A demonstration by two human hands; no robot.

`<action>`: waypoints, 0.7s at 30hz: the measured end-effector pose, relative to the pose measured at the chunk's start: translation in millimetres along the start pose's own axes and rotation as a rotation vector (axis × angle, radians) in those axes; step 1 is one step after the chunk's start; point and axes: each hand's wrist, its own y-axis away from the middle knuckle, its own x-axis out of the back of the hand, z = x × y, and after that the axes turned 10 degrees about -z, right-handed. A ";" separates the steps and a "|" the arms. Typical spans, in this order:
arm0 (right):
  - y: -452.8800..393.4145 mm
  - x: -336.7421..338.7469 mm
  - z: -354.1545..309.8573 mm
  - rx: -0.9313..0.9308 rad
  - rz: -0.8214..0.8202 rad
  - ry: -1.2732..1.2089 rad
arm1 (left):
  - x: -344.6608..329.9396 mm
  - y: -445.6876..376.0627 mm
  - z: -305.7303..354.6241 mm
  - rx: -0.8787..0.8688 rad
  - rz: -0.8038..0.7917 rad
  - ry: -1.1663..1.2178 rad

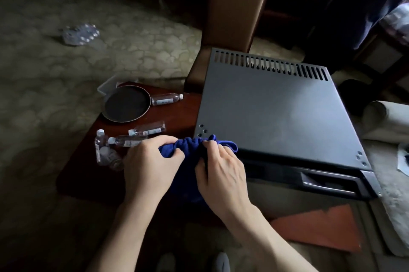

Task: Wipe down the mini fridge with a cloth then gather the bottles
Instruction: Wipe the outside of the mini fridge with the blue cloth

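Patterned carpet [55,86] surrounds a low wooden table [177,114] and the mini fridge [272,112]. A blue cloth [190,145] is gripped, bunched, by the left hand [150,161] and right hand [221,167] at the fridge's near corner, seemingly being gathered for wiping. Bottles [148,129] lie scattered just beyond the left hand, uncollected.

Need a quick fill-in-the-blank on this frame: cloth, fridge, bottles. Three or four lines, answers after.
1. Both hands, left hand and right hand, grip a bunched cloth coloured ____.
2. The cloth sits at the front-left corner of the mini fridge, whose top is coloured ____.
3. The bottles on the low table are lying on their ____.
4. Beside the far bottle rests a round dark ____.

Answers: blue; grey; sides; tray
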 end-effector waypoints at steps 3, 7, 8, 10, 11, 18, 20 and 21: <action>4.6 -1.7 6.8 0.031 0.009 -0.047 | -4.7 -0.8 7.2 -0.004 -0.023 0.032; 3.7 -0.6 18.4 0.030 0.095 0.044 | -5.5 -1.2 24.8 0.026 -0.088 0.062; 4.8 2.7 22.7 0.007 0.116 0.088 | -7.8 -1.4 31.5 0.030 -0.111 0.075; 12.4 12.6 37.8 -0.041 0.146 0.137 | -18.7 0.3 49.5 0.000 -0.171 0.068; 18.4 19.5 49.7 -0.064 0.155 0.150 | -28.1 1.4 59.9 -0.024 -0.205 0.054; 68.3 77.7 157.3 -0.277 0.108 0.292 | -116.2 36.9 141.4 -0.205 -0.360 0.051; 82.3 93.1 188.0 -0.365 0.084 0.367 | -142.0 51.4 165.8 -0.275 -0.397 0.077; 88.3 98.8 199.8 -0.407 0.081 0.400 | -152.5 58.6 177.1 -0.303 -0.416 0.082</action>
